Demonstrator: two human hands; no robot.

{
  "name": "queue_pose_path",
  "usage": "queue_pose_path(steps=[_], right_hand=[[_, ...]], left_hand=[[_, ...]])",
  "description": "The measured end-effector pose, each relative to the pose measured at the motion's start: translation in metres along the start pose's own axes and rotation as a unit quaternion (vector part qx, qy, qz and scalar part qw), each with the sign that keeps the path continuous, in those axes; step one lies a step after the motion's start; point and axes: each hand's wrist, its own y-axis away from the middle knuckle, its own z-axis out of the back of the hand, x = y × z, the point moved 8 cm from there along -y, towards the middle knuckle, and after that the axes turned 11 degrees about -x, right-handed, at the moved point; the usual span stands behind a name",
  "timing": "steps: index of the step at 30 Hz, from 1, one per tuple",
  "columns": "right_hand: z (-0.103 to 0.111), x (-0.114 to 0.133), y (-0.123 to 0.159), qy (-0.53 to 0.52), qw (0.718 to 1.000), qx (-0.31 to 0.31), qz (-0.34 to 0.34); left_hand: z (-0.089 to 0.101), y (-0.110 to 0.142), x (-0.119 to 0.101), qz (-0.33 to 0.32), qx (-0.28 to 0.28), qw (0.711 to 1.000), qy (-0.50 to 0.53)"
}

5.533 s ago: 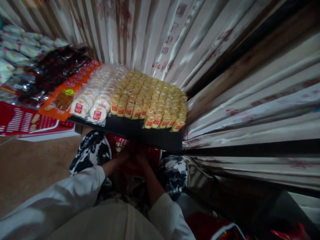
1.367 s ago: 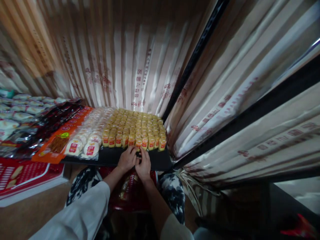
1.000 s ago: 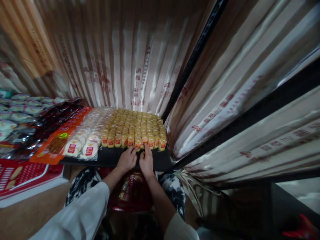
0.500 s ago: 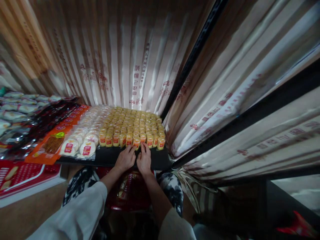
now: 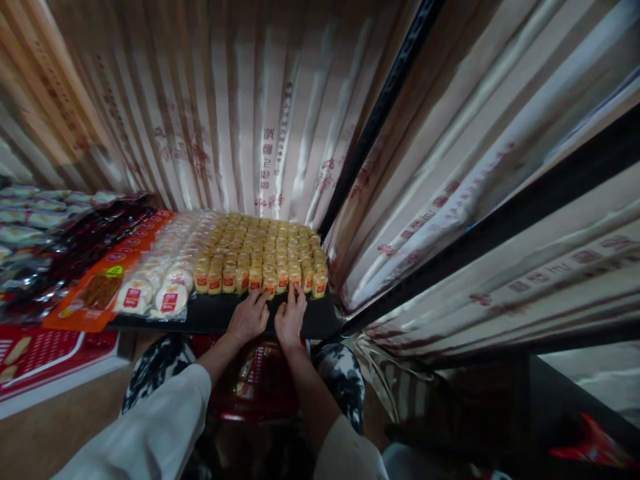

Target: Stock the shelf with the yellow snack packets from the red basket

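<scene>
Rows of small yellow wrapped snack cakes stand close together on a dark shelf, red labels showing on the front row. My left hand rests at the front edge with its fingers stretched forward, the tips against a cake that sits slightly ahead of its neighbours. Just to the right, my right hand reaches its fingertips to the front of another cake. Neither hand appears to lift anything; the undersides of the fingers are hidden.
Left of the cakes lie clear packs of round white biscuits, an orange packet and dark shiny packets. A red packet or tray lies between my knees. Printed curtains and a black post enclose the shelf.
My right hand's fingertips have shifted a little right, to a neighbouring cake in the front row. The left hand stays at the same cake. The view has moved slightly.
</scene>
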Motion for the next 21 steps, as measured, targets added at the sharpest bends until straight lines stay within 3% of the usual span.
queue_pose_path(steps=[6, 13, 17, 21], right_hand=[[0.002, -0.007, 0.002, -0.024, 0.999, -0.017, -0.04], [0.023, 0.004, 0.007, -0.163, 0.985, -0.039, -0.031], [0.034, 0.01, 0.04, -0.216, 0.974, 0.034, -0.065], [0.032, -0.007, 0.085, -0.186, 0.963, 0.15, -0.125]], left_hand=[[0.0, 0.002, 0.0, -0.005, -0.011, 1.0, -0.006], [0.005, -0.002, -0.002, -0.009, -0.028, 1.0, 0.002], [0.007, 0.009, -0.003, 0.009, -0.017, 1.0, 0.02], [0.01, 0.053, -0.011, 0.024, -0.005, 0.997, 0.07]])
